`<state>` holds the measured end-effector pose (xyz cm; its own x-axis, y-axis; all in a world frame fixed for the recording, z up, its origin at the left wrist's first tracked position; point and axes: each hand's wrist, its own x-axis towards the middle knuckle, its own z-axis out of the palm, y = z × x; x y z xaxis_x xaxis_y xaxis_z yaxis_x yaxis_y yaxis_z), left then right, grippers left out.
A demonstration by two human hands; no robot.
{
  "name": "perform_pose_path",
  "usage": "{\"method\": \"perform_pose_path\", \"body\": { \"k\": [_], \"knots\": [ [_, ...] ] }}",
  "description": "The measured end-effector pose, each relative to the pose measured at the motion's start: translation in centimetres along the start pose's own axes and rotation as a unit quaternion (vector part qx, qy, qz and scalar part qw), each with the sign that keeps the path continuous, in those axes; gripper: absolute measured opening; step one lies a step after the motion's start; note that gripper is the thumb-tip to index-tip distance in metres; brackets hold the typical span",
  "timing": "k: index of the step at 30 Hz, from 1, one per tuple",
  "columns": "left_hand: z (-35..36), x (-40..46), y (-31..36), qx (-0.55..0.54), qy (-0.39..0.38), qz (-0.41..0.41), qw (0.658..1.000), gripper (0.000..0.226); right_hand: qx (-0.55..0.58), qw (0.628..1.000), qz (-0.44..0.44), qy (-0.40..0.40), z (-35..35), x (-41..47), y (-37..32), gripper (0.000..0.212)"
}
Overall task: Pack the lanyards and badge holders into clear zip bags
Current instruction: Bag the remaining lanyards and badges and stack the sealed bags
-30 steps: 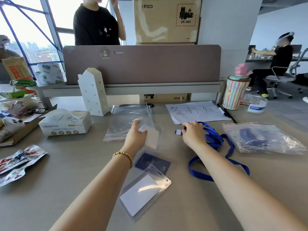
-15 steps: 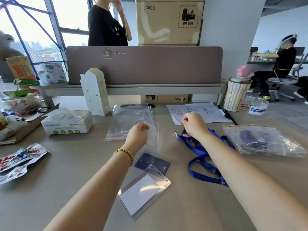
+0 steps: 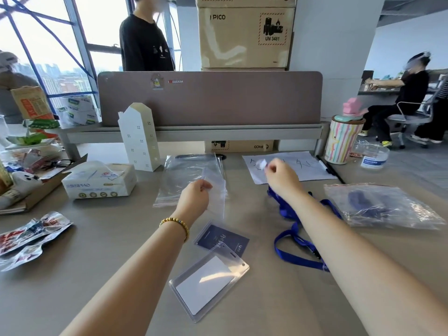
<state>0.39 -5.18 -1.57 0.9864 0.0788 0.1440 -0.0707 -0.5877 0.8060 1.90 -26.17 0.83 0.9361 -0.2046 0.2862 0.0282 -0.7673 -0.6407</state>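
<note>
Left hand point(image 3: 195, 196), wearing a bead bracelet at the wrist, pinches the edge of a clear, empty plastic badge holder point(image 3: 216, 190) and holds it upright at the centre of the frame, just above the grey desk point(image 3: 97, 238). A second ago this holder lay nearly flat under the fingers; it has since been lifted and tilted to stand on edge. Right hand point(image 3: 282, 179), right of centre, has risen from the desk and now pinches a small pale clip or end piece point(image 3: 261, 164), blurred by motion, with a royal blue fabric lanyard point(image 3: 291, 229) trailing from beneath the wrist down to loops resting on the desk at lower right. Both pieces are now raised and near each other, which suggests the person is about to clip the lanyard to the holder or gather the pair for bagging. A stack of empty clear zip bags point(image 3: 186, 173) lies flat just behind the left hand. At the right edge, one clear zip bag already holding a blue lanyard point(image 3: 378, 204) rests on the desk, so at least one set looks packed. Nearer the viewer lie a dark navy card point(image 3: 223, 238) and a second clear badge holder with a white card inside point(image 3: 208, 282), both still unpacked.
</note>
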Motion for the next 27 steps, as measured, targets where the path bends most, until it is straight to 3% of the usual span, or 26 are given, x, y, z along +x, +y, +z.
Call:
{"method": "perform_pose_path", "body": {
  "k": [2,4,14,18,22,25,27],
  "knots": [
    [-0.1,0.0,0.3,-0.012,0.006,-0.001,1.0,0.041,0.188,0.982,0.005,0.013,-2.1,0.5,-2.1,0.014],
    [-0.3,0.0,0.6,-0.02,0.01,0.0,1.0,0.041,0.247,0.968,-0.032,0.028,-4.0,0.9,-3.9,0.014],
    [-2.6,-0.2,3.1,-0.017,0.023,0.04,0.999,0.038,0.272,0.948,-0.141,0.084,-10.3,2.1,-11.3,0.012],
    [-3.2,0.0,2.8,-0.03,0.026,0.04,0.998,0.038,0.3,0.927,-0.192,0.119,-12.4,2.3,-14.6,0.023],
    [-3.3,-0.3,2.2,-0.032,0.033,0.032,0.998,0.039,0.333,0.914,-0.192,0.128,-11.8,1.5,-15.0,0.025],
    [-3.5,-0.5,2.1,-0.065,0.027,0.02,0.997,0.039,0.312,0.936,-0.139,0.091,-9.6,0.7,-13.2,0.024],
    [-3.6,-0.5,2.1,-0.085,0.016,0.004,0.996,0.043,0.226,0.963,-0.125,0.072,-7.6,0.3,-11.5,0.02]
  ]
}}
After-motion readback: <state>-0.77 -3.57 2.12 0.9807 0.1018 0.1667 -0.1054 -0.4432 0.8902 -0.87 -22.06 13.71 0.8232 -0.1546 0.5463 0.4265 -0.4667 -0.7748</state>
